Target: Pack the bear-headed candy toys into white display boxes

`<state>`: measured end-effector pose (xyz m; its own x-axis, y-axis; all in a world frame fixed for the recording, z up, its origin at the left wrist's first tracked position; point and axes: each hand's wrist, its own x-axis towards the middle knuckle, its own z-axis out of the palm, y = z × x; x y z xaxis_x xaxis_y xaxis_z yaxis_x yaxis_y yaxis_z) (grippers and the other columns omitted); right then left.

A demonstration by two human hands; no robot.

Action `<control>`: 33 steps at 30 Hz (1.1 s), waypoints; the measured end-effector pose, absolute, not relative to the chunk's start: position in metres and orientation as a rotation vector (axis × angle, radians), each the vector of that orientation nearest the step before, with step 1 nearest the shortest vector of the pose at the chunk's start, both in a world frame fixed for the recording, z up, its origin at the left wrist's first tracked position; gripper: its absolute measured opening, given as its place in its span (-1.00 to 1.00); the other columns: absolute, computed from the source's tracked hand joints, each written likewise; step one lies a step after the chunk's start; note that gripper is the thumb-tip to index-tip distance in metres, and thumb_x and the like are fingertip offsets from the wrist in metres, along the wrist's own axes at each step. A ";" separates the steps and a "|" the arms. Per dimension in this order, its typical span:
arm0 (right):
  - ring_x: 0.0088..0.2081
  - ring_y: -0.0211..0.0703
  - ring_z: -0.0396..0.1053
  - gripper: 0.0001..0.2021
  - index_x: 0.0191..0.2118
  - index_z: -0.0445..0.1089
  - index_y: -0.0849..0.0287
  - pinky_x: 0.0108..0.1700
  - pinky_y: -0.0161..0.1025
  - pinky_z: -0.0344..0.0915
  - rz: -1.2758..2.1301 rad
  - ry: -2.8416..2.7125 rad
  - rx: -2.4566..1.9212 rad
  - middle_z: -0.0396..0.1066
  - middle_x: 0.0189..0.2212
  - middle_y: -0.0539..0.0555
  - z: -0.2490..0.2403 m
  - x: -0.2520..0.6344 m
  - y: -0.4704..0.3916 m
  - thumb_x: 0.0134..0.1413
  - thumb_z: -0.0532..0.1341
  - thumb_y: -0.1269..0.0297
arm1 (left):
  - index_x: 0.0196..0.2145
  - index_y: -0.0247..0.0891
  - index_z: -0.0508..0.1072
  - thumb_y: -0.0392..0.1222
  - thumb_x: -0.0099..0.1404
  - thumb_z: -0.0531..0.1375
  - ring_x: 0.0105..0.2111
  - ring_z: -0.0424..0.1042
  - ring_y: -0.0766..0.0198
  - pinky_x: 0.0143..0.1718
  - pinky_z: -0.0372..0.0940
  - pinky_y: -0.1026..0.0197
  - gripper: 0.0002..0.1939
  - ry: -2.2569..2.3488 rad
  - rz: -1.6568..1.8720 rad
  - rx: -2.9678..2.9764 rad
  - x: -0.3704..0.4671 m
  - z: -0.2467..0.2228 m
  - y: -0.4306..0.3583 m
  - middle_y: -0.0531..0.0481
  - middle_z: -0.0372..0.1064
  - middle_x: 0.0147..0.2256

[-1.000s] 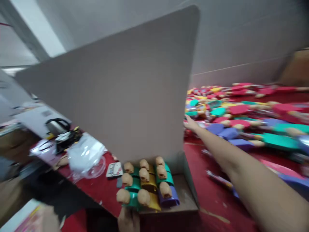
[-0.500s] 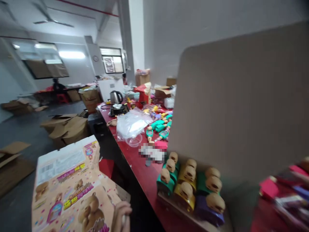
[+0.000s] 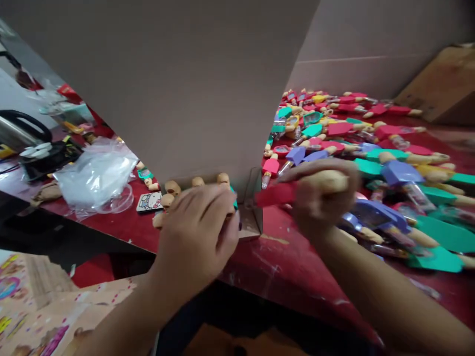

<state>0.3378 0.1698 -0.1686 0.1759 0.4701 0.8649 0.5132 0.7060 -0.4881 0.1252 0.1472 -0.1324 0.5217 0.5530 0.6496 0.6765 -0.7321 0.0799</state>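
A display box (image 3: pixel 250 225) with a tall cardboard back panel (image 3: pixel 193 89) stands on the red table, holding several toys with beige bear-like heads (image 3: pixel 172 188). My left hand (image 3: pixel 202 227) lies over these toys, its fingers stretched across their tops and hiding most of them. To the right of the box, blurred by motion, my right hand (image 3: pixel 321 198) is closed round a red toy (image 3: pixel 276 194). Its beige end shows at the top of the fist, and its red part points left towards the box.
Many loose red, green, purple and yellow toys (image 3: pixel 401 173) cover the table's right side. Left of the box are a phone with a cartoon case (image 3: pixel 149 201), clear plastic bags (image 3: pixel 94 173) and a kettle (image 3: pixel 22 126). Printed cardboard (image 3: pixel 55 306) lies at lower left; a carton (image 3: pixel 440 84) stands far right.
My view has swung right and down to the box. The hand on the printed cardboard is no longer there; my left hand is now over the boxed toys, and my right hand appears with a red toy.
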 end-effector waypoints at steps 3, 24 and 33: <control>-0.48 -0.26 0.27 -0.88 -0.28 0.20 0.11 -0.43 -0.27 0.23 -0.177 -1.522 -0.761 0.28 -0.48 -0.04 -0.190 0.306 0.188 0.08 0.18 0.32 | -0.04 -0.42 0.34 -0.23 0.32 -0.04 0.05 0.32 0.02 0.06 0.23 -0.04 -0.67 -1.168 -0.699 -2.593 0.151 -0.139 0.173 -0.25 0.34 0.03; -0.50 -0.27 0.28 -0.81 -0.18 0.14 0.07 -0.46 -0.29 0.27 -0.124 -1.531 -0.704 0.26 -0.47 -0.06 -0.225 0.310 0.200 0.07 0.14 0.37 | 0.12 -0.53 0.20 -0.19 0.35 -0.16 0.16 0.20 0.02 0.09 0.22 -0.01 -0.51 -1.158 -0.539 -2.620 0.148 -0.152 0.178 -0.34 0.17 0.15; -0.48 -0.23 0.28 -0.84 -0.20 0.11 0.11 -0.49 -0.31 0.21 -0.184 -1.731 -0.959 0.26 -0.45 0.00 -0.202 0.306 0.209 0.14 0.15 0.31 | 0.14 -0.43 0.20 -0.18 0.33 -0.10 0.16 0.19 0.02 0.12 0.19 0.00 -0.52 -1.230 -0.577 -2.676 0.148 -0.150 0.178 -0.24 0.18 0.16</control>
